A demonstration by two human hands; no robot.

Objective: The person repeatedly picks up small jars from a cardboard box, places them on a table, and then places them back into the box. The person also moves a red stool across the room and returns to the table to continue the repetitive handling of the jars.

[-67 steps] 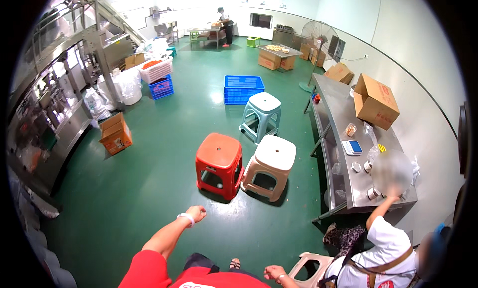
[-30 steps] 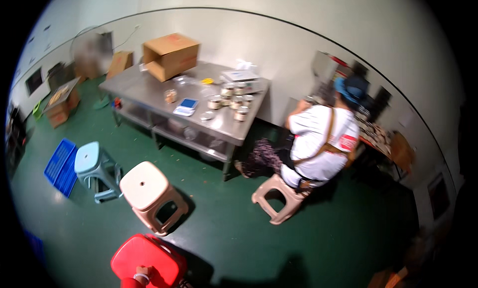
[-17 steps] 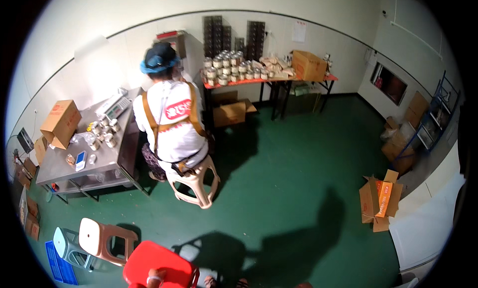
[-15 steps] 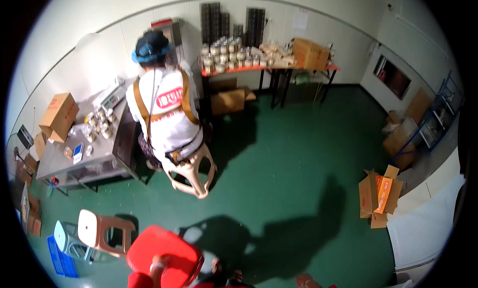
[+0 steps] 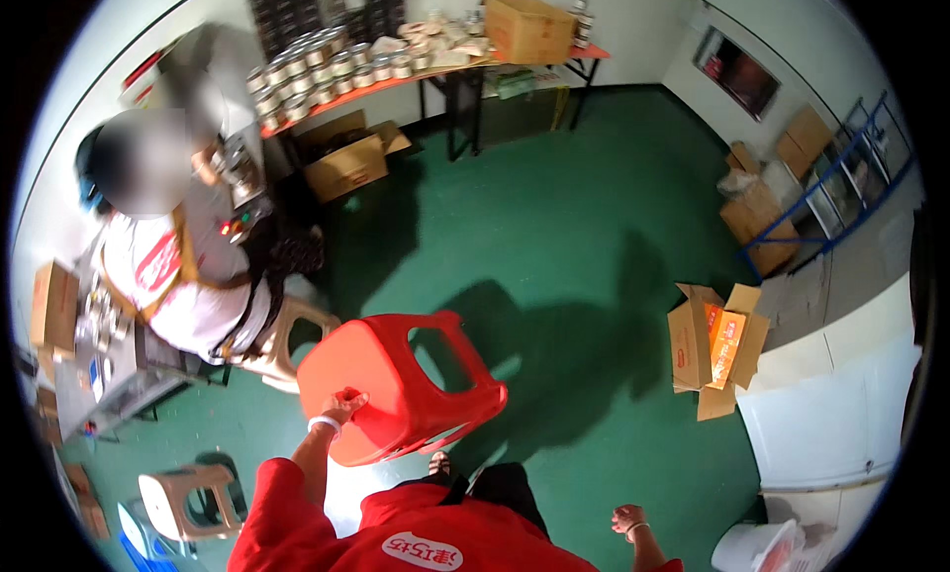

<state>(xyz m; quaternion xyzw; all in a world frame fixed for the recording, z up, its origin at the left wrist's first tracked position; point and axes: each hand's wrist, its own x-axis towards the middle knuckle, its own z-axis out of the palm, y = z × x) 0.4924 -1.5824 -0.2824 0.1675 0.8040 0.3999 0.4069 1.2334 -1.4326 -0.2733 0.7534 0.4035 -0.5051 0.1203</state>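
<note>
A red plastic stool point(image 5: 341, 374) is tipped over in front of me, its legs pointing right. My left hand point(image 5: 346, 408) grips it at the middle of the seat, with some fingers hidden in the seat's hole. A white band circles that wrist. Low on the right, my right hand point(image 5: 628, 520) hangs free above the green floor, its fingers loosely bent and nothing visible in them.
Close behind the stool, another person point(image 5: 178, 265) sits on a beige stool point(image 5: 302, 325) by a metal table. Cans point(image 5: 297, 82) stand on the far table. An opened carton point(image 5: 690, 339) and blue rack point(image 5: 841, 216) are right; another beige stool point(image 5: 173, 498) is lower left.
The red stool has tipped and swung right and forward in my left hand. My view has shifted, bringing my right hand further in. The seated person's head has turned.
</note>
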